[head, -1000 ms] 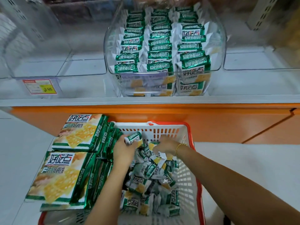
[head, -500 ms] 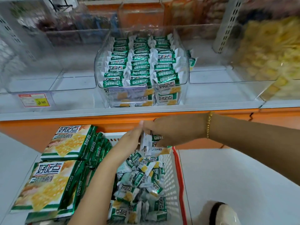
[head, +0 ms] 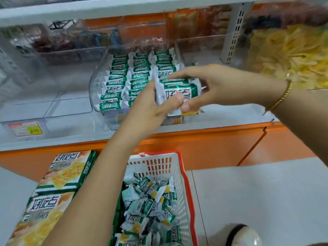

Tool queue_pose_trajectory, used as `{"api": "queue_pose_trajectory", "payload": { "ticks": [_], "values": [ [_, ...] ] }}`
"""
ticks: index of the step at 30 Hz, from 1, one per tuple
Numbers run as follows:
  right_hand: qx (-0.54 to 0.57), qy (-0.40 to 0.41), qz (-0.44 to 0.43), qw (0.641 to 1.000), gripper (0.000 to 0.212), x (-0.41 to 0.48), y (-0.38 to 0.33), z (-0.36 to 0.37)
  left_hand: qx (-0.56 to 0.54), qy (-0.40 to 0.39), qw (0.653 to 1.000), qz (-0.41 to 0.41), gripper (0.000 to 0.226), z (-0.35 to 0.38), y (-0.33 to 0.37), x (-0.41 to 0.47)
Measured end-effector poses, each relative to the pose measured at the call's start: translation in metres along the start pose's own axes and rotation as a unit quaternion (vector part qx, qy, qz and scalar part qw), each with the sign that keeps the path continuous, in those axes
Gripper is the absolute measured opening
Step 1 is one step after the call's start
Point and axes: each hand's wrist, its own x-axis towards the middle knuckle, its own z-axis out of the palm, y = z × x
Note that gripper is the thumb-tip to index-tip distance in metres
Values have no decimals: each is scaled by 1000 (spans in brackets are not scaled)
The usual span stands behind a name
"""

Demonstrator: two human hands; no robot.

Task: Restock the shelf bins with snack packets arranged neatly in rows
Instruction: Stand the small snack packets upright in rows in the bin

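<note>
A small stack of green-and-white snack packets (head: 177, 91) is held between both hands, just over the front right of a clear shelf bin (head: 99, 73). My left hand (head: 150, 107) grips the stack's left end, thumb on its front. My right hand (head: 209, 86) holds its right side, fingers over the top and thumb underneath. Inside the bin, packets in rows (head: 134, 75) stand on edge. Below, a white basket with a red rim (head: 184, 185) holds a loose heap of the same packets (head: 150, 201).
Large green cracker boxes (head: 67, 173) lie stacked at the basket's left. An empty clear bin (head: 53, 96) with a price tag (head: 26, 128) sits left of the filled one. Yellow snacks (head: 287, 54) fill a bin at right. An orange shelf base (head: 213, 144) runs below, and a shoe (head: 243, 235) shows at the bottom.
Both hands rose out of the basket with a few packets and now hold them together over the bin's front. The view tilted upward toward the shelf.
</note>
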Motion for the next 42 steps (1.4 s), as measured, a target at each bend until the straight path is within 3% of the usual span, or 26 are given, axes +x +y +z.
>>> {"api": "queue_pose_trajectory", "payload": {
  "ticks": [2, 5, 8, 10, 13, 16, 19, 22, 27, 32, 35, 38, 40, 42],
  "values": [
    [26, 34, 19, 999, 69, -1, 9, -19, 19, -2, 999, 30, 58, 4, 11, 21],
    [74, 106, 47, 991, 59, 3, 33, -45, 63, 20, 994, 87, 60, 6, 17, 57],
    [72, 210, 122, 967, 60, 24, 77, -64, 186, 30, 978, 85, 65, 8, 7, 89],
    [47, 206, 195, 958, 64, 46, 110, -69, 248, 3, 966, 65, 60, 13, -7, 100],
    [-92, 99, 297, 945, 55, 84, 146, -58, 215, -7, 975, 47, 41, 21, -26, 102],
    [-133, -3, 266, 955, 68, 117, 165, -39, 193, 13, 978, 76, 27, 25, -36, 100],
    [-88, -24, 240, 967, 80, 132, 171, -23, 174, 12, 981, 83, 26, 24, -39, 102],
    [-95, -13, 245, 965, 84, 140, 177, -5, 161, 14, 984, 79, 28, 25, -40, 105],
    [-197, 39, 281, 938, 86, 138, 173, 7, 165, 11, 984, 69, 26, 26, -35, 104],
    [-72, 126, 276, 950, 87, 120, 162, 5, 207, 26, 975, 76, 29, 21, -25, 92],
    [-55, 172, 253, 950, 69, 102, 140, -6, 193, 82, 972, 103, 20, 11, -17, 65],
    [12, 280, 202, 938, 21, 70, 107, -12, 169, 146, 966, 129, 9, 0, -16, 25],
    [76, 230, 154, 958, 29, 45, 81, -3, 164, 179, 962, 126, 7, -6, -28, -5],
    [140, 71, 115, 981, 38, 23, 54, 15, 153, 188, 966, 89, 12, -8, -52, -37]
  ]
}}
